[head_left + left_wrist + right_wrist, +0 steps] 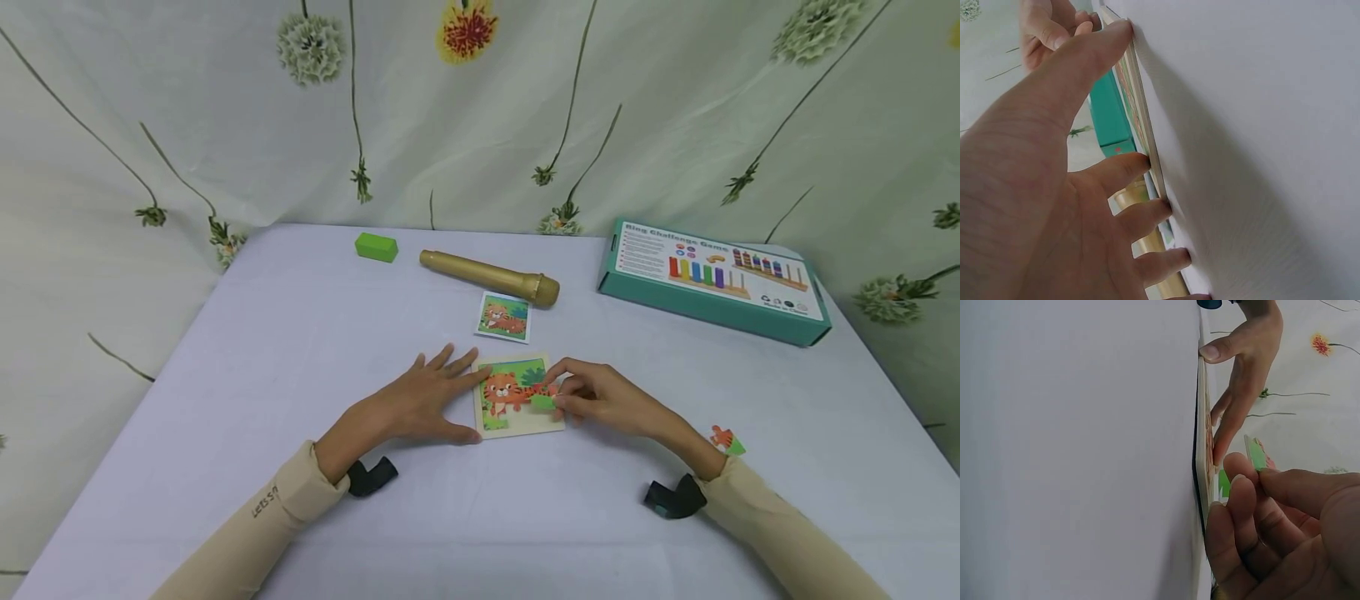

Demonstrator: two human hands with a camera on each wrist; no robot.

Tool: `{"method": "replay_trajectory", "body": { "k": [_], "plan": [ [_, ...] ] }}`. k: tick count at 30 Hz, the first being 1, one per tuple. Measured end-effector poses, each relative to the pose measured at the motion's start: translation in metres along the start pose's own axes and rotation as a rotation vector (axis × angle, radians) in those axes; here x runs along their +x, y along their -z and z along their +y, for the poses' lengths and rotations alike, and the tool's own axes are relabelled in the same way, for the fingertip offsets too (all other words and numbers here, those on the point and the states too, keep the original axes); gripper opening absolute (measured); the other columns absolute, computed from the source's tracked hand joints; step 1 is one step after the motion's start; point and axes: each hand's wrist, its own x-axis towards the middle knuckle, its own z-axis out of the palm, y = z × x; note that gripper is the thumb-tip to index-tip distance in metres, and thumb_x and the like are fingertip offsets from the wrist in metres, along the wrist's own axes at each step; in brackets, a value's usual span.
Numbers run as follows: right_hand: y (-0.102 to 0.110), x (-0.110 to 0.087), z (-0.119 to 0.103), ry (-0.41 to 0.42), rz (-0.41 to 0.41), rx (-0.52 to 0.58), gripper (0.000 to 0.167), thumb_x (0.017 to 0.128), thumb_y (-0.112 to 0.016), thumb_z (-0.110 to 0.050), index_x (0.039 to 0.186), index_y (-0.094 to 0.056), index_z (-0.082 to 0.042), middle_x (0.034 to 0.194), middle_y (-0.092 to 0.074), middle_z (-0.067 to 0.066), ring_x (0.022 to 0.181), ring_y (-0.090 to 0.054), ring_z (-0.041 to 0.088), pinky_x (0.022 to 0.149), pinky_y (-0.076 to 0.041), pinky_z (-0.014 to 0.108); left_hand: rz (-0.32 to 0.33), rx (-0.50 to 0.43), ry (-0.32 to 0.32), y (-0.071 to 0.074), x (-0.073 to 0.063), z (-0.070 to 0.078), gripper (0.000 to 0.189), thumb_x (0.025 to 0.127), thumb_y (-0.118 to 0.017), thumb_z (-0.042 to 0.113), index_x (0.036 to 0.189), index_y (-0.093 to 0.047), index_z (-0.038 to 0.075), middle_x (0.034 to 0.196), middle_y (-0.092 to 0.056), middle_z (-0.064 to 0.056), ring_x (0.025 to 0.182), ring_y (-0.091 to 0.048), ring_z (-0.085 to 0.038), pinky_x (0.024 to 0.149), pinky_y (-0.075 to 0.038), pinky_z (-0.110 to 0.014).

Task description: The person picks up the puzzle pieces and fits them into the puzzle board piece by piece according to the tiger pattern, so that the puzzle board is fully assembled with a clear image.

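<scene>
A square wooden tiger puzzle board (528, 428) lies in front of me, its picture partly filled and a pale bare strip along the bottom right. My left hand (426, 402) rests with fingers spread at its left side, thumb and fingertips against the edge. Between thumb and fingertips my right hand (603, 397) pinches a green and orange puzzle piece (1256, 454), held tilted over the board's right part. Another puzzle piece (726, 440), orange and green, lies beside my right wrist. Just behind the board is a small tiger picture card (503, 317).
A gold microphone-shaped object (487, 275) lies behind the card, with a green block (377, 247) to its left. At the back right sits a teal ring game box (712, 282). A flowered cloth (480, 125) hangs behind the table.
</scene>
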Motion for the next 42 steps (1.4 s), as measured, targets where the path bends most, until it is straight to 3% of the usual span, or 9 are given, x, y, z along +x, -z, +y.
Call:
{"method": "replay_trajectory", "body": {
  "k": [16,21,28,42],
  "plan": [
    [-0.012,0.014,-0.002,-0.012,-0.003,-0.007,0.026,0.095,-0.058,-0.007,0.121,-0.061,-0.006,0.087,-0.072,0.003,0.07,-0.062,0.016,0.062,-0.05,0.023,-0.004,0.008,0.001,-0.002,0.002,-0.001,0.092,0.078,-0.07,0.058,0.152,-0.028,0.025,0.161,-0.012,-0.003,0.147,-0.003,-0.034,0.115,-0.008,-0.06],
    [-0.014,0.014,-0.003,-0.023,0.02,-0.041,0.026,0.093,-0.062,-0.009,0.119,-0.064,-0.005,0.084,-0.069,0.001,0.073,-0.059,0.014,0.065,-0.048,0.022,-0.003,0.005,-0.001,-0.001,0.002,-0.001,0.091,0.078,-0.07,0.058,0.152,-0.028,0.025,0.161,-0.013,-0.003,0.147,-0.003,-0.034,0.115,-0.008,-0.06],
    [-0.017,0.015,-0.001,-0.039,0.029,-0.048,0.027,0.091,-0.066,-0.011,0.116,-0.067,-0.004,0.081,-0.061,-0.001,0.07,-0.05,0.012,0.06,-0.041,0.019,-0.005,-0.001,0.009,-0.002,0.002,-0.001,0.092,0.078,-0.07,0.058,0.152,-0.027,0.025,0.161,-0.012,-0.002,0.147,-0.003,-0.033,0.115,-0.008,-0.059],
    [-0.024,0.018,-0.001,-0.01,0.026,-0.024,0.022,0.087,-0.07,-0.01,0.109,-0.067,-0.008,0.077,-0.067,-0.002,0.068,-0.054,0.01,0.064,-0.046,0.02,0.001,0.009,0.008,-0.001,0.001,0.0,0.092,0.078,-0.07,0.058,0.152,-0.027,0.025,0.161,-0.012,-0.003,0.147,-0.003,-0.034,0.115,-0.009,-0.059]
  ]
}}
